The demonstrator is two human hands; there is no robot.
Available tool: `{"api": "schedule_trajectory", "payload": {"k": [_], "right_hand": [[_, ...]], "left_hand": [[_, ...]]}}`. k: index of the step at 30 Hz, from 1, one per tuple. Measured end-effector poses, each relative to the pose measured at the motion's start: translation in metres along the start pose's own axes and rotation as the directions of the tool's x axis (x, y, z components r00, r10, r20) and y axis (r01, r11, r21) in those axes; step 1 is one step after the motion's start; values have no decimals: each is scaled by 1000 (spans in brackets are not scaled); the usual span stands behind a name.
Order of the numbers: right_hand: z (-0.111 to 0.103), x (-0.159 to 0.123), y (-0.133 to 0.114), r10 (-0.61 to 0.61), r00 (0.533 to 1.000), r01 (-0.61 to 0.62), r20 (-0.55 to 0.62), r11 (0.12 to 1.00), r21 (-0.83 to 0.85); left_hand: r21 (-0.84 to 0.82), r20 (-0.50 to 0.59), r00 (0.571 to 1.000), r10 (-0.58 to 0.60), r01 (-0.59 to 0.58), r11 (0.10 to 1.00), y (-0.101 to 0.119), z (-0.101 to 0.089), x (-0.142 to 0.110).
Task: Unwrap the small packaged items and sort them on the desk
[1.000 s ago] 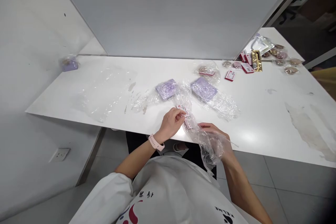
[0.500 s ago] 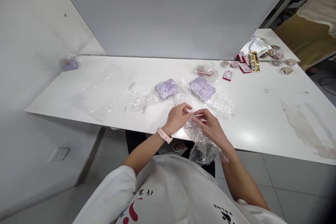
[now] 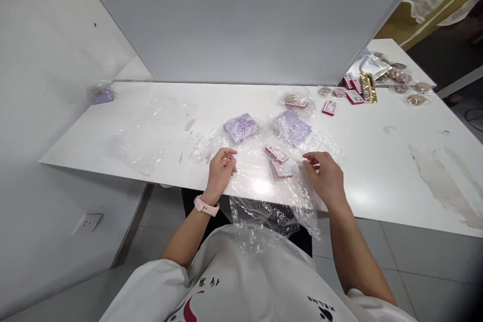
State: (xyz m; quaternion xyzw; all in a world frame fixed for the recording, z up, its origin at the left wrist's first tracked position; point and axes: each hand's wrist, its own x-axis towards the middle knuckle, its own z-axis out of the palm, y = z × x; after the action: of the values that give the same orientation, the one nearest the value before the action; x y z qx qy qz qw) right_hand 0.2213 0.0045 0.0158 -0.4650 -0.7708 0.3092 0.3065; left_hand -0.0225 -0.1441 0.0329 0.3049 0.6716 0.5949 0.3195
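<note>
"Taking the two red-and-white boxes (image 3: 276, 154) as the dial's centre, where are the hands?"

"The left hand (image 3: 220, 173) sits just short of nine o'clock, the right hand (image 3: 328, 178) between three and four."

"What does each grip have?"

"Both are half-curled, thumb near the fingertips. Clear film (image 3: 269, 214) runs up to them, but whether it's pinched I cannot tell."

"Why so wide apart?"

"Likely so the film stays spread rather than bunching, leaving the boxes unobstructed."

"And why are the boxes there?"

"They lie near the front edge of the worktop (image 3: 377, 161), close together, probably because that spot is within easy reach of either hand. Whether they're on the film or under it, I can't say."

"Why does film hang down at six o'clock?"

"My guess: the left purple packet (image 3: 241, 128), past ten o'clock, and the right purple packet (image 3: 293, 127), near one, crowd the space behind, so the slack drops over the front."
</note>
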Motion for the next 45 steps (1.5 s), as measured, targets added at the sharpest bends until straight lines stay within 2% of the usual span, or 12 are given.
{"api": "schedule_trajectory", "payload": {"k": [2, 6, 11, 15, 19, 24, 26, 30, 34, 37, 40, 45], "right_hand": [[3, -3, -17, -176, 984, 178, 24, 976, -125], [31, -15, -46, -337, 882, 422, 329, 875, -236], [46, -13, -40, -238, 906, 353, 351, 881, -314], [18, 3, -12, -146, 927, 162, 345, 987, -19], [-7, 12, 16, 59, 973, -57, 223, 998, -15], [-25, 0, 5, -138, 982, 81, -125, 921, -381], [-24, -8, -12, -216, 974, 181, -65, 920, -348], [-7, -17, -31, -236, 941, 318, 243, 861, -396], [-6, -13, -15, -141, 961, 235, 236, 869, -436], [-18, -8, 4, -38, 968, 83, 247, 981, -175], [-27, -5, 16, 72, 968, -85, 240, 995, 45], [-36, 9, 38, 213, 977, -212, -1, 974, 77]], "left_hand": [[9, 2, 1000, -17, 17, 1000, -4, 2, -1], [7, 4, 1000, -13, 13, 1000, -6, 5, -2], [15, 11, 1000, 22, -22, 1000, -10, -7, -5], [32, -9, 1000, 18, -18, 999, -14, -16, -4], [74, -43, 999, 13, -10, 997, -17, -23, -1], [299, -66, 997, 50, -29, 954, -19, -30, 0], [384, -78, 994, 82, -46, 922, -20, -31, -1], [436, -78, 993, 86, -43, 899, -25, -33, -2], [408, -84, 993, 82, -41, 912, -34, -37, -2], [391, -79, 994, 76, -39, 919, -38, -39, -1], [398, -80, 995, 66, -29, 917, -39, -40, 1], [406, -91, 994, 66, -24, 913, -40, -42, 3]]}}
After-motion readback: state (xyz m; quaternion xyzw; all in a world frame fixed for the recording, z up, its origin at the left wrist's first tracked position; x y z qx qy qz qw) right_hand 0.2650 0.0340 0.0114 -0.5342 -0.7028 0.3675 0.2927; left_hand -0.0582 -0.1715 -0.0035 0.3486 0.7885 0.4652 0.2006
